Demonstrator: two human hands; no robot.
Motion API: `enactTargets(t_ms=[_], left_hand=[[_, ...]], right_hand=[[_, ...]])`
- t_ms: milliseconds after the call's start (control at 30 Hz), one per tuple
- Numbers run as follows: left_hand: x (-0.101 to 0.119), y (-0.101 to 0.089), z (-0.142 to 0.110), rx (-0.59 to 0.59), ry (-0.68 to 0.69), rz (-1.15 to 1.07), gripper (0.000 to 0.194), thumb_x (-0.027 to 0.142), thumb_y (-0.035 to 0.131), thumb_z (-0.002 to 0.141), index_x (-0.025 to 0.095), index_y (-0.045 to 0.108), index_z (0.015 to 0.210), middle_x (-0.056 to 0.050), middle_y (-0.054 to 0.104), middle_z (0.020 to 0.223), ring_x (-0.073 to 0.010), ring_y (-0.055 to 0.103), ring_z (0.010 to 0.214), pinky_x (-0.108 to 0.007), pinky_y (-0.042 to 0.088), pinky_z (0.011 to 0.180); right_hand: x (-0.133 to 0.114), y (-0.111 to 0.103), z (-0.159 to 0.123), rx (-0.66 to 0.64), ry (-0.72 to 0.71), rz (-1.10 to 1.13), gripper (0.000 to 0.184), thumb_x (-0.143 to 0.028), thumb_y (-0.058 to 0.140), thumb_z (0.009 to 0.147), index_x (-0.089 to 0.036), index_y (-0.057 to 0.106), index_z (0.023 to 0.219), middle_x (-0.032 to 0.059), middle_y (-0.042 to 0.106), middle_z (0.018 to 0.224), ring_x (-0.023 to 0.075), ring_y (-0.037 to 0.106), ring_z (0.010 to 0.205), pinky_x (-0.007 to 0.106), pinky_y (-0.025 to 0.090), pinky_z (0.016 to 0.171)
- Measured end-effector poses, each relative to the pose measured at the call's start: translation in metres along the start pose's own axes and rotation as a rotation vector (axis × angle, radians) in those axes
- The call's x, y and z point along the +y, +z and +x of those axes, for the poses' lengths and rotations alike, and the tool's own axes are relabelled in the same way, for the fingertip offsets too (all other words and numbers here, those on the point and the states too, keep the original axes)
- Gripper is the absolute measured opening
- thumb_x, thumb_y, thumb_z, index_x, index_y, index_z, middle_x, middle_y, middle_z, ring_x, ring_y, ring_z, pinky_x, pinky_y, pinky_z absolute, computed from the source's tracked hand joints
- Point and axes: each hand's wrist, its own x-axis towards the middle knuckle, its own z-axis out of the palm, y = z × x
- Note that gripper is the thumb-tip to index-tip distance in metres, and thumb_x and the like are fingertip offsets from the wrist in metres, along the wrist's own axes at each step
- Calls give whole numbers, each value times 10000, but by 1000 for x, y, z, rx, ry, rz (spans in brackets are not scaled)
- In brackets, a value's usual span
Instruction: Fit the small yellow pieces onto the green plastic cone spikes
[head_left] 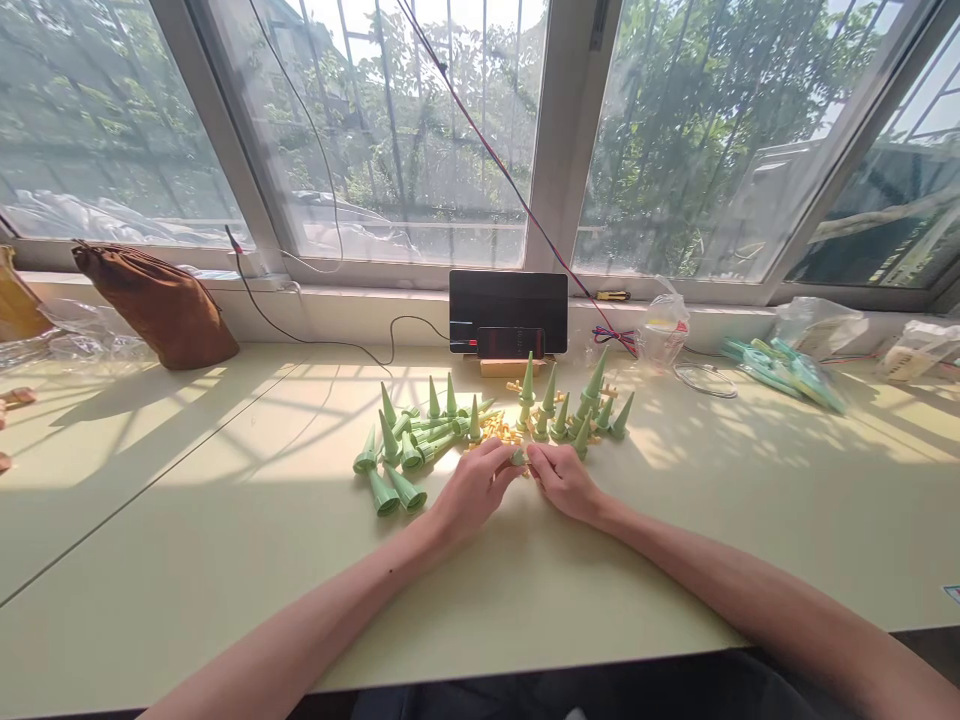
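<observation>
My left hand (475, 484) is closed on a green plastic cone (517, 456), which lies nearly on its side with most of it hidden by my fingers. Close beside it, my right hand (564, 482) is pinched shut at the cone's end; what it grips, if anything, is too small to make out. Just beyond my hands lies a pile of small yellow plastic pieces (498, 428). Several green cones (409, 492) lie or stand to the left of the pile. To the right, more green cones (592, 385) stand upright, some with yellow pieces around them.
A tablet (510, 300) leans at the back, with a phone (511, 343) on a wooden stand (513, 368) before it. A brown drawstring bag (161, 310) stands at the left. Plastic-wrapped green items (787, 370) lie at the right. A person's fingers (16, 398) show at the left edge.
</observation>
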Motion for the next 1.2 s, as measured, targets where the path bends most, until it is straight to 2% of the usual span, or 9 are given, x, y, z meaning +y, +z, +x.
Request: enactTargets(t_ms=[200,367,500,633,733,867,967,1100,1200], left_hand=[[-2,-2,4,-45,-48,-110,231,217,466,946,160,583,756,-3,519,684,-108,441,583,-240,385,538],[0,-4,4,-62,-29,-132,245,230,460,938,159,563,728,-8,507,653,-125,439,614,-249,360,541],[3,-6,4,-108,-221,-337,324,327,522,904,168,464,627,33,433,536,-93,401,506,-224,323,474],[4,-11,5,-264,-495,-622,414,504,585,848,173,439,646,68,372,453,-54,301,407,-197,196,400],[5,-14,5,-309,-555,-721,425,529,611,823,169,447,667,76,359,461,-42,260,414,-187,159,402],[4,-12,6,-230,-435,-610,416,472,593,853,173,413,627,66,367,473,-52,309,426,-191,218,406],[1,-8,4,-124,-234,-438,365,405,542,901,160,477,637,32,406,556,-81,379,507,-209,314,456],[-2,-4,0,-49,103,-112,254,304,439,969,161,598,834,-3,447,684,-117,397,612,-244,358,561],[-3,-3,-2,-57,195,-3,213,253,389,990,177,589,1002,-7,457,738,-121,397,625,-249,357,583]], right_hand=[[-1,0,1,6,61,69,483,-441,347,993,-197,360,577,-35,372,479,103,350,477,247,280,481],[1,0,1,0,-10,2,446,-380,343,995,-195,325,590,-36,360,514,97,322,496,250,266,504],[3,0,-2,2,-99,-116,430,-364,339,991,-196,278,599,-43,276,541,98,262,512,262,224,515],[4,1,-4,-31,-136,-159,427,-359,323,994,-197,273,602,-42,263,543,102,244,517,269,209,515],[4,1,-5,-40,-149,-152,411,-337,327,994,-197,272,611,-44,263,553,101,240,520,267,211,515],[5,1,-4,-36,-145,-131,400,-321,336,992,-198,274,617,-43,264,563,102,242,524,265,216,514],[4,0,-3,-41,-132,-115,400,-334,330,993,-198,293,618,-40,279,565,102,261,528,262,230,517],[1,0,-1,-32,-102,-75,396,-351,310,992,-196,317,628,-40,330,557,98,299,515,254,258,517],[0,-1,0,-18,-92,-58,388,-346,305,988,-195,341,632,-36,363,552,99,327,509,252,272,515]])
